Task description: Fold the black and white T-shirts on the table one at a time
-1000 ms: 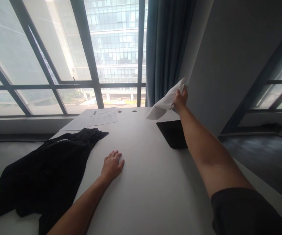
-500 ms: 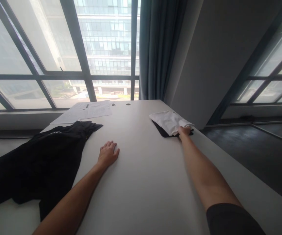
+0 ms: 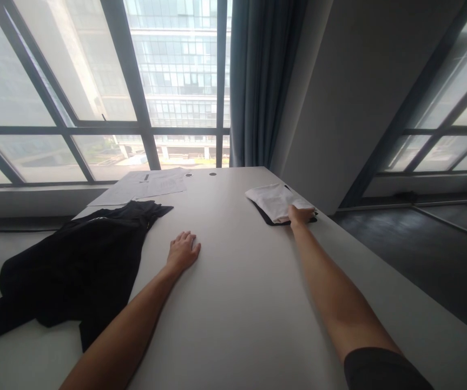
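My left hand (image 3: 183, 251) lies palm down on the white table (image 3: 233, 303), its fingers slightly spread and nothing in them. Left of it, a black garment (image 3: 79, 260) is spread out loosely, one sleeve trailing toward the near left. On the right side of the table, a folded white garment (image 3: 268, 199) rests on top of a folded black cloth (image 3: 273, 221), whose dark edge shows below. My right hand (image 3: 301, 214) rests on the near right part of the white garment, fingers stretched out to the right; their undersides are hidden.
Several printed paper sheets (image 3: 144, 186) lie at the far left of the table. Two round cable holes (image 3: 212, 174) sit near its far edge. Beyond are large windows (image 3: 184, 70), a blue-grey curtain (image 3: 257, 81) and a slanting grey pillar (image 3: 334, 108).
My right hand has shifted slightly left and its fingers have moved from the white garment's edge to lie across it. The left hand stays flat on the table. The view has shifted a little.
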Demonstrator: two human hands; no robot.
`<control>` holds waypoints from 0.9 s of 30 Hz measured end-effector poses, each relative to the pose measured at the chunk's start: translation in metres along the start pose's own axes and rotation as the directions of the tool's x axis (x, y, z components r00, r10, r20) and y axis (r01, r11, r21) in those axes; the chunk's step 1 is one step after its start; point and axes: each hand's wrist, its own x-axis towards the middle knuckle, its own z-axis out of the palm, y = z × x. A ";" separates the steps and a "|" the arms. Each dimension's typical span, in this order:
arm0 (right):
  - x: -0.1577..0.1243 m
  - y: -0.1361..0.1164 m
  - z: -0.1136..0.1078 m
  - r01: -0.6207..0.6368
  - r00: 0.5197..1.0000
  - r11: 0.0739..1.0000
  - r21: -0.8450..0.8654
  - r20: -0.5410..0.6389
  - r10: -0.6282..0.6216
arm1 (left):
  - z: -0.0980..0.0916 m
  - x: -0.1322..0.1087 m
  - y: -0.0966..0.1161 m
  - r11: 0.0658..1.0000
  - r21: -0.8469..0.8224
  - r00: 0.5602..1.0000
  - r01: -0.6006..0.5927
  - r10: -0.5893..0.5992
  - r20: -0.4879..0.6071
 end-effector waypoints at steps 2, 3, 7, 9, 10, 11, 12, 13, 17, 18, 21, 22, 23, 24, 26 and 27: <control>-0.013 -0.006 -0.004 0.240 0.969 0.964 -0.115 -0.032 -0.245 | 0.000 0.000 0.000 1.000 -0.004 1.000 0.002 -0.002 -0.002; -0.020 -0.008 -0.004 0.406 0.912 0.898 -0.170 0.022 -0.409 | 0.000 0.000 0.000 1.000 -0.007 1.000 0.002 -0.002 0.000; -0.047 0.001 0.003 0.693 0.705 0.667 -0.274 0.454 -0.546 | 0.000 -0.001 -0.002 1.000 -0.015 1.000 -0.003 0.003 0.018; -0.052 0.009 0.007 0.688 0.675 0.652 -0.320 0.614 -0.410 | 0.000 -0.002 -0.003 1.000 -0.016 1.000 -0.012 0.012 0.023; -0.053 0.011 0.009 0.680 0.667 0.649 -0.341 0.655 -0.355 | -0.001 -0.002 -0.004 1.000 -0.015 1.000 -0.014 0.015 0.023; -0.053 0.012 0.010 0.672 0.666 0.650 -0.355 0.673 -0.321 | -0.001 -0.002 -0.004 1.000 -0.013 1.000 -0.017 0.017 0.023; -0.054 0.012 0.011 0.662 0.671 0.656 -0.363 0.676 -0.304 | -0.001 -0.002 -0.004 1.000 -0.010 1.000 -0.019 0.019 0.022; -0.057 0.010 0.010 0.651 0.678 0.667 -0.362 0.672 -0.297 | 0.000 -0.003 -0.004 1.000 -0.008 1.000 -0.020 0.020 0.021; -0.094 0.000 0.001 0.681 0.635 0.675 -0.284 0.688 -0.351 | 0.001 -0.004 -0.001 1.000 -0.003 0.999 -0.022 0.022 0.024; -0.109 -0.002 -0.003 0.728 0.584 0.645 -0.232 0.703 -0.406 | 0.000 -0.003 -0.001 1.000 -0.007 0.999 -0.023 0.023 0.028; -0.153 -0.008 -0.013 0.810 0.364 0.586 -0.002 0.785 -0.502 | -0.010 0.006 -0.008 0.999 -0.036 0.999 -0.005 0.007 0.041; -0.164 -0.010 -0.015 0.830 0.305 0.555 0.059 0.784 -0.540 | -0.017 0.011 -0.013 0.999 -0.033 1.000 0.017 -0.016 0.026; -0.173 -0.013 -0.017 0.839 0.293 0.540 0.066 0.781 -0.551 | -0.024 0.017 -0.020 0.998 -0.005 0.998 0.061 -0.062 -0.019; -0.178 -0.015 -0.019 0.842 0.297 0.535 0.066 0.771 -0.563 | -0.033 0.022 -0.029 0.994 0.047 0.992 0.100 -0.096 -0.087; -0.182 -0.017 -0.022 0.840 0.321 0.540 0.050 0.758 -0.568 | -0.050 0.030 -0.050 0.969 0.126 0.966 0.211 -0.187 -0.178; -0.182 -0.018 -0.023 0.835 0.329 0.549 0.050 0.753 -0.570 | -0.058 0.032 -0.061 0.954 0.134 0.955 0.268 -0.245 -0.167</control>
